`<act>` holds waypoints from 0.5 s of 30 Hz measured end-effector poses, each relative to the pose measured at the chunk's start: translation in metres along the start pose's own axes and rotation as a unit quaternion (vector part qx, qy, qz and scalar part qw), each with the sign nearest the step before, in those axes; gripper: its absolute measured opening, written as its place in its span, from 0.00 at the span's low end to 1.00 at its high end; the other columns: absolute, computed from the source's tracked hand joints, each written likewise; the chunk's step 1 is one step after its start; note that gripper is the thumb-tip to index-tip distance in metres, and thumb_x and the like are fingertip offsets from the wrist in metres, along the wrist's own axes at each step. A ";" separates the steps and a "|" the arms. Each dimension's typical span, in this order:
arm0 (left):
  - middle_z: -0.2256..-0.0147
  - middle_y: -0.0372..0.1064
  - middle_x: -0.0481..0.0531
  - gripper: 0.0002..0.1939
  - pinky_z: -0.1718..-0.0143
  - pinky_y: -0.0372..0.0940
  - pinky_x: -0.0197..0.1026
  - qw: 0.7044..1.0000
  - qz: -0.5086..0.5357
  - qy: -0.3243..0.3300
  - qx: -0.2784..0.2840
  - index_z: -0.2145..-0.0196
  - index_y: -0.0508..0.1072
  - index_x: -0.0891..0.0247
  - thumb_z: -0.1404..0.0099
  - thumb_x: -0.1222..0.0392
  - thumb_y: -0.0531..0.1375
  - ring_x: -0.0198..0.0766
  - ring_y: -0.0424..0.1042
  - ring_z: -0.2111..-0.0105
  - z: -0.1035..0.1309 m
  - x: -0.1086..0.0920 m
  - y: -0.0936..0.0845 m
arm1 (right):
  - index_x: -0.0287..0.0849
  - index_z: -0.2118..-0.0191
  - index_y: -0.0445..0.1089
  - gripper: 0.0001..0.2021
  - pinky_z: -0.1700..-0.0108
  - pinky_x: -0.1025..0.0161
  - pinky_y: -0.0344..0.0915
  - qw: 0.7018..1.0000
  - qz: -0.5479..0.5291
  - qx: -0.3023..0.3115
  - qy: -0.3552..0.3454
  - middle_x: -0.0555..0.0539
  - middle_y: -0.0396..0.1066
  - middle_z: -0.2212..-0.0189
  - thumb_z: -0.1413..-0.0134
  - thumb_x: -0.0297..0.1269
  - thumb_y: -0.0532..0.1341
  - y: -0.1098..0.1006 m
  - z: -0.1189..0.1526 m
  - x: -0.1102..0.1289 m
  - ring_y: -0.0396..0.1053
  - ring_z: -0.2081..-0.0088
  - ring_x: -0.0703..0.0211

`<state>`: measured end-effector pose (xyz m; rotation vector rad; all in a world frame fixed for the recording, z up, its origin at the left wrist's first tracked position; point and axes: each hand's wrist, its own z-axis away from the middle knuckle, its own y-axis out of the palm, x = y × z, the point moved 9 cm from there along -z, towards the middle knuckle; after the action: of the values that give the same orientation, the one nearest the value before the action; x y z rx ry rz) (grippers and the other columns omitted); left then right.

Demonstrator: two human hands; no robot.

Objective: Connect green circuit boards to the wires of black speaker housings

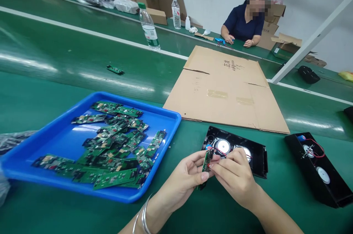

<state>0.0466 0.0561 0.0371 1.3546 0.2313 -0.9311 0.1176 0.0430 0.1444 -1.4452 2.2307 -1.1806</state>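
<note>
Head view showed both hands meeting just in front of an open black speaker housing [237, 151] on the green bench [41, 98]. The left hand [187, 178] was closed in a pinch on a small green circuit board [206, 160], held roughly upright between thumb and fingers. The right hand [234, 175] was closed at the board's upper edge, fingertips touching it where red wires [224, 154] ran back to the housing; whether these fingers gripped a wire or a connector could not be told.

Step in hand, as judged: attachment of the housing's leads to the board. The next move would call for a steady left-hand hold while the right hand works at the board edge, with slack kept in the short wires.

The circuit board was narrow and green, with dark components; finer detail was too small to read. The housing lay flat, inner side up, with two round silver speaker backs visible.

A blue tray [55, 142] to the left held a loose heap of similar boards. A second black housing [317, 167] with red wiring lay to the right, well apart. A flattened cardboard sheet [228, 90] lay beyond the housing. A single board [115, 69] and a water bottle [148, 28] were farther back, and another person [244, 24] sat at the far side.
</note>
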 end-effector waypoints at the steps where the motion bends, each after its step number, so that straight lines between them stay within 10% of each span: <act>1: 0.57 0.72 0.59 0.26 0.53 0.63 0.43 1.000 -0.012 0.001 0.006 0.59 0.73 0.64 0.57 0.59 0.71 0.47 0.68 0.53 0.000 -0.001 0.000 | 0.37 0.67 0.70 0.05 0.70 0.62 0.54 1.000 -0.002 -0.019 -0.008 0.50 0.70 0.76 0.45 0.23 0.57 -0.001 0.002 0.001 0.58 0.72 0.64; 15: 0.60 0.75 0.52 0.23 0.59 0.65 0.35 0.993 -0.117 0.012 0.017 0.60 0.71 0.59 0.56 0.62 0.70 0.38 0.71 0.58 0.004 -0.003 -0.007 | 0.35 0.64 0.70 0.05 0.68 0.61 0.57 0.996 -0.006 -0.075 -0.043 0.50 0.70 0.77 0.45 0.23 0.58 0.000 0.011 0.003 0.56 0.73 0.64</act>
<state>0.0384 0.0543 0.0352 1.3915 0.4002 -1.1180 0.1225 0.0351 0.1380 -1.5355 2.2958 -0.9527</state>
